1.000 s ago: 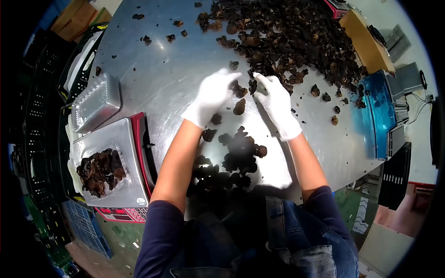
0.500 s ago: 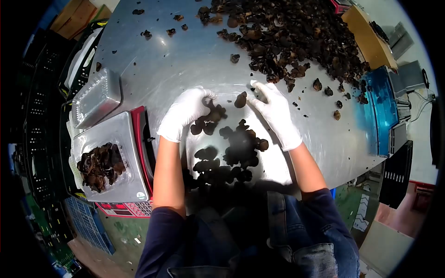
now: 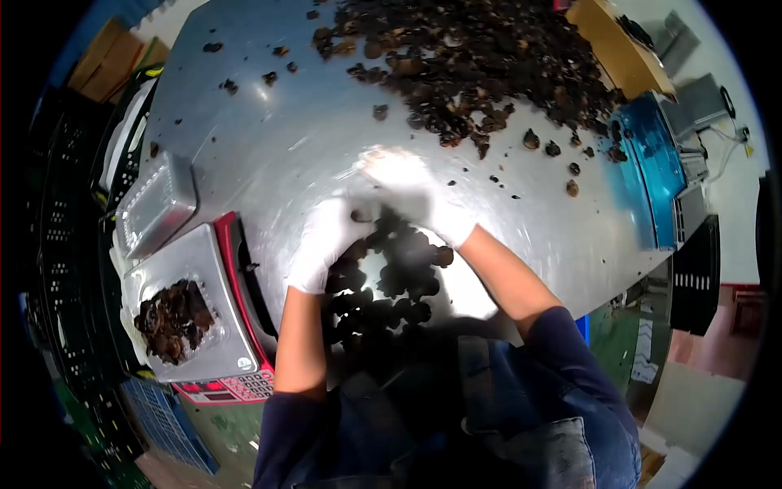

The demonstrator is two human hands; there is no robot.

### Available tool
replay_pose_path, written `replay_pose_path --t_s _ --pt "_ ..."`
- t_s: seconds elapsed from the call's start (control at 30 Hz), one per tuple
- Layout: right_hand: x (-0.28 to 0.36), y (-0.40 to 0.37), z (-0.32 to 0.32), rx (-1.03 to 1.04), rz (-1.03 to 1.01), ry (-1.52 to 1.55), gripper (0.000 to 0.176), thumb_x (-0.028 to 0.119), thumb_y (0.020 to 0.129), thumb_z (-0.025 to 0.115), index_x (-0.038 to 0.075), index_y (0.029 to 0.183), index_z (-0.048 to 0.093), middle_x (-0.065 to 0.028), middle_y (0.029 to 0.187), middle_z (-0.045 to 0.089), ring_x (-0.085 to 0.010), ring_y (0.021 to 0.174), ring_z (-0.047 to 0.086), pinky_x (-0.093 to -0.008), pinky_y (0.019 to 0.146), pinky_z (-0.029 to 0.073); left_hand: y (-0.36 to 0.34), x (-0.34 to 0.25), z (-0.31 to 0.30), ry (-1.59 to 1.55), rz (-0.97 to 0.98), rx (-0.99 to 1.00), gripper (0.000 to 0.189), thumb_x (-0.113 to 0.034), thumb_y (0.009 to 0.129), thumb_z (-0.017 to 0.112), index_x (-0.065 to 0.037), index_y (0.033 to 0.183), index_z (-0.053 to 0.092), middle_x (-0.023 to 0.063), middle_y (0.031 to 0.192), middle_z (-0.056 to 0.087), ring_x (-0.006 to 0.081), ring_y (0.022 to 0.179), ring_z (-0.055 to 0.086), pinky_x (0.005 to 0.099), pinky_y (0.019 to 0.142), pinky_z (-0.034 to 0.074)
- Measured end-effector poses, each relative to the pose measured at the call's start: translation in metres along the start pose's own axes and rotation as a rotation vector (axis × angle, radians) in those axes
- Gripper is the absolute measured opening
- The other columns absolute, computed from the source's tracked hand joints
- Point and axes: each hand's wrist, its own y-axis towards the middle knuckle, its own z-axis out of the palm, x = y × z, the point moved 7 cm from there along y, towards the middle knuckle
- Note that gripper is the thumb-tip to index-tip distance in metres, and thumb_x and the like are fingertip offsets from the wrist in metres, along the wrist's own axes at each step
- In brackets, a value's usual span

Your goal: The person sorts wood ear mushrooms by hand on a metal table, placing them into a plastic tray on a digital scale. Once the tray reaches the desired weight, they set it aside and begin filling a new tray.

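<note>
My left hand [image 3: 326, 243], in a white glove, is left of the small pile of dark, fungus-like pieces [image 3: 407, 265] near my body. Its fingers are curled, with a dark bit at the fingertips too unclear to name. My gloved right hand [image 3: 414, 194] reaches inward above that pile, its fingers overexposed and smeared by motion, so its grip is unclear. Farther back lies a large heap of similar dark pieces [image 3: 489, 65].
At left, a red scale [image 3: 236, 285] bears a clear tray of dark pieces [image 3: 175, 322]. A clear plastic container [image 3: 159, 204] sits behind it. A blue bin [image 3: 652, 171] and a cardboard box [image 3: 619, 49] stand at right. Loose pieces dot the metal table [image 3: 269, 155].
My right hand has moved left, close to my left hand. The single dark piece that lay between the hands is no longer visible there. The view has shifted slightly.
</note>
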Motion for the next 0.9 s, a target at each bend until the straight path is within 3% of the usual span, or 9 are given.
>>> replay_pose_path --t_s 0.17,0.27,0.33,0.5,0.57,0.67,0.73,0.77,0.9 --pt "0.01 0.006 0.02 0.165 0.052 0.018 0.064 0.036 0.095 0.054 0.009 0.149 0.035 -0.0123 0.155 0.035 -0.0238 0.146 0.027 -0.0479 0.118 0.02 0.0 -0.002 0.007 0.073 0.146 -0.004 0.017 -0.012 0.069 0.077 -0.004 0.083 0.071 0.0109 0.085 0.061 0.0284 0.083 0.062 0.0363 0.077 0.048" --pt "-0.03 -0.057 -0.005 0.039 0.393 -0.178 0.068 0.039 0.097 0.049 0.005 0.152 0.028 -0.0157 0.157 0.029 -0.0306 0.148 0.02 -0.0522 0.119 0.014 0.003 -0.003 0.006 0.17 0.083 0.016 0.016 -0.013 0.066 0.078 -0.006 0.08 0.073 0.0124 0.086 0.063 0.0288 0.083 0.064 0.0379 0.077 0.05" --pt "-0.039 -0.136 -0.073 0.09 0.622 -0.55 0.067 0.039 0.096 0.052 0.005 0.15 0.031 -0.0142 0.154 0.034 -0.0315 0.143 0.03 -0.0538 0.116 0.021 0.002 -0.002 0.007 0.144 0.097 0.021 0.016 -0.013 0.066 0.078 -0.007 0.08 0.073 0.0123 0.084 0.063 0.029 0.083 0.063 0.0379 0.077 0.05" --pt "-0.057 -0.507 -0.199 0.207 1.523 -0.78 0.061 0.043 0.097 0.049 0.011 0.147 0.038 -0.0159 0.148 0.041 -0.03 0.138 0.037 -0.0542 0.107 0.036 -0.001 0.004 0.001 -0.056 0.065 0.022 0.014 -0.006 0.077 0.075 -0.002 0.09 0.072 0.011 0.091 0.065 0.0236 0.085 0.066 0.0321 0.08 0.051" --pt "-0.025 -0.557 -0.241 0.255 1.783 -0.999 0.056 0.039 0.096 0.054 0.007 0.141 0.046 -0.0182 0.14 0.049 -0.0337 0.132 0.043 -0.0493 0.105 0.04 0.002 -0.01 -0.005 -0.055 0.152 -0.162 0.019 -0.011 0.083 0.071 -0.001 0.099 0.072 0.0138 0.097 0.067 0.0256 0.089 0.066 0.0322 0.083 0.051" --pt "-0.015 -0.452 -0.241 -0.259 1.218 -0.665 0.044 0.025 0.093 0.061 0.0 0.128 0.055 -0.0231 0.133 0.053 -0.0411 0.121 0.052 -0.0441 0.103 0.041 0.007 -0.046 0.015 0.088 0.364 -0.243 0.023 -0.019 0.082 0.07 -0.002 0.098 0.072 0.0139 0.099 0.067 0.0304 0.098 0.063 0.0351 0.088 0.049" --pt "-0.007 -0.332 -0.209 -0.216 0.854 -0.521 0.039 0.022 0.088 0.061 0.0 0.12 0.059 -0.0266 0.127 0.054 -0.0436 0.116 0.053 -0.0492 0.103 0.041 0.012 -0.062 0.042 0.144 0.4 -0.174 0.027 -0.024 0.079 0.073 -0.003 0.096 0.072 0.0126 0.096 0.066 0.0307 0.099 0.06 0.036 0.088 0.048" --pt "0.0 -0.282 -0.192 -0.28 0.868 -0.231 0.04 0.024 0.087 0.06 0.002 0.121 0.059 -0.0253 0.127 0.055 -0.0452 0.118 0.052 -0.0516 0.104 0.039 0.011 -0.066 0.054 0.16 0.386 -0.123 0.029 -0.026 0.076 0.075 -0.004 0.094 0.073 0.0119 0.094 0.066 0.0298 0.098 0.059 0.0359 0.087 0.048" --pt "0.011 -0.177 -0.115 -0.024 0.536 -0.122 0.057 0.025 0.085 0.061 0.011 0.139 0.048 -0.0208 0.146 0.04 -0.0392 0.139 0.034 -0.0534 0.111 0.028 -0.018 -0.082 0.091 0.282 0.462 0.058 0.027 -0.03 0.064 0.081 -0.009 0.08 0.074 0.0079 0.084 0.064 0.0275 0.093 0.059 0.0358 0.08 0.048"
